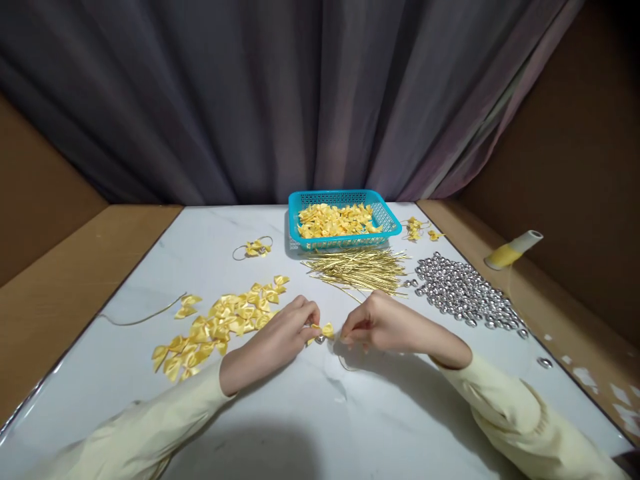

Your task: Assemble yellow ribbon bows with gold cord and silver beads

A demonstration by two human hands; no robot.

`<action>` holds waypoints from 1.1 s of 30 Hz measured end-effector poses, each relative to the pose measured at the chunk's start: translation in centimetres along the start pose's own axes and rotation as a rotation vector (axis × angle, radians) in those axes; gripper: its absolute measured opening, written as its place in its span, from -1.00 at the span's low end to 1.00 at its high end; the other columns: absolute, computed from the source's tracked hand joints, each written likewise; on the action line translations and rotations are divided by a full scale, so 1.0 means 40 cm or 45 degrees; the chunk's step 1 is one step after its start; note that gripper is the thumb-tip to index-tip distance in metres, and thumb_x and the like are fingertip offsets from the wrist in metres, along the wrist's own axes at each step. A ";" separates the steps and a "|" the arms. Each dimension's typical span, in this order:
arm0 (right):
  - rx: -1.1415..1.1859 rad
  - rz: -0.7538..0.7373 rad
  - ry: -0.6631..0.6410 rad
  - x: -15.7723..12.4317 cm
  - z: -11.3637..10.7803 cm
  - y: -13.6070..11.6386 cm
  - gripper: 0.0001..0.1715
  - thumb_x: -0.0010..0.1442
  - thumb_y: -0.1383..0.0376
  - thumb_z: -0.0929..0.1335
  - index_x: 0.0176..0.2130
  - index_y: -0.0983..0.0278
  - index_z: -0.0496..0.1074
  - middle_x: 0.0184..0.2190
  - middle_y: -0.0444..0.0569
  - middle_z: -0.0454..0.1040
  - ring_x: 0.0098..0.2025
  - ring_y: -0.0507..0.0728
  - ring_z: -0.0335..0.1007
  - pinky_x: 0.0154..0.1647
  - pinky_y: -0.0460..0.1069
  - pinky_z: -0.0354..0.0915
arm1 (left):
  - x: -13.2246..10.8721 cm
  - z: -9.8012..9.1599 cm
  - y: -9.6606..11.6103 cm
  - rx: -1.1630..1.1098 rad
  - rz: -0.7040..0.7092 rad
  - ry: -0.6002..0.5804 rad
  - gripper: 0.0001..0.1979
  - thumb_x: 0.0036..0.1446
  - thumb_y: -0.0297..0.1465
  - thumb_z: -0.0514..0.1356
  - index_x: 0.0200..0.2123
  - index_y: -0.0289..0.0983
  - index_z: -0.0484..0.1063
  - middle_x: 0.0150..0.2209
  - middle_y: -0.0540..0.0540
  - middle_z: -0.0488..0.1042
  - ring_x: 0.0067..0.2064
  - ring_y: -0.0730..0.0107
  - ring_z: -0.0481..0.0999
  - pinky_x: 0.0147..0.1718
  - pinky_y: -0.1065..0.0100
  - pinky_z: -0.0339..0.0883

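A small yellow ribbon bow (327,330) with a shiny silver bead (320,339) at its middle is pinched by my left hand (295,323), whose thumb and fingers close on the bow's left side. Just right of it, my right hand (367,325) has its thumb and fingertips pressed together. A thin pale cord (345,365) loops down below those fingertips, and it seems to run into them. What exactly lies between the right fingertips is too small to make out clearly.
Loose yellow bows (220,323) lie left. Behind my hands are gold twist ties (363,270) and a blue basket (345,245) of bows. Silver beads (465,293) spread right, near a thread spool (515,250). A bow on a ring-shaped cord (256,249) lies back left.
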State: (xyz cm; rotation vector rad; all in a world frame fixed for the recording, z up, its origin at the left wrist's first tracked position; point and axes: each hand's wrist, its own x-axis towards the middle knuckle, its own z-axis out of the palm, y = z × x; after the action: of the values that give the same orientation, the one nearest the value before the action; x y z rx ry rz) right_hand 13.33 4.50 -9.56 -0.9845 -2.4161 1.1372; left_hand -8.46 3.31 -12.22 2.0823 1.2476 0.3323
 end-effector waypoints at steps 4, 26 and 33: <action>-0.060 -0.062 0.004 0.010 -0.012 -0.007 -0.72 -0.01 0.54 0.29 -0.47 0.34 0.57 -0.64 -0.13 0.51 -0.63 -0.05 0.32 -0.56 -0.17 0.18 | 0.009 -0.004 0.027 -0.023 0.004 -0.025 -0.89 0.21 -0.42 0.01 -0.39 -0.24 0.23 -0.48 0.06 0.27 -0.43 0.41 0.27 -0.44 0.38 0.12; -0.205 -0.031 0.193 -0.027 -0.071 -0.036 -0.68 -0.03 0.55 0.26 -0.38 0.37 0.56 -0.60 -0.14 0.47 -0.59 -0.09 0.12 -0.54 -0.14 0.04 | -0.007 -0.051 0.162 0.224 0.229 0.269 -0.87 0.26 -0.44 0.06 -0.18 -0.09 0.32 -0.30 0.16 0.49 -0.34 0.53 0.47 -0.33 0.47 0.24; -0.255 0.009 0.248 -0.037 -0.081 -0.049 -0.68 -0.11 0.61 0.27 -0.45 0.37 0.55 -0.68 -0.19 0.35 -0.61 -0.09 0.03 -0.57 -0.13 -0.02 | -0.007 -0.055 0.180 0.250 0.282 0.288 -0.90 0.24 -0.45 0.09 -0.21 -0.12 0.34 -0.31 0.16 0.51 -0.36 0.55 0.50 -0.38 0.52 0.29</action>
State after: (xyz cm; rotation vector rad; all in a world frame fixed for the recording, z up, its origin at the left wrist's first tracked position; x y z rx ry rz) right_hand 15.19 4.40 -5.93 -1.1091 -2.4021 0.7717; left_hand -4.86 1.74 -5.78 2.4131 1.2203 0.5793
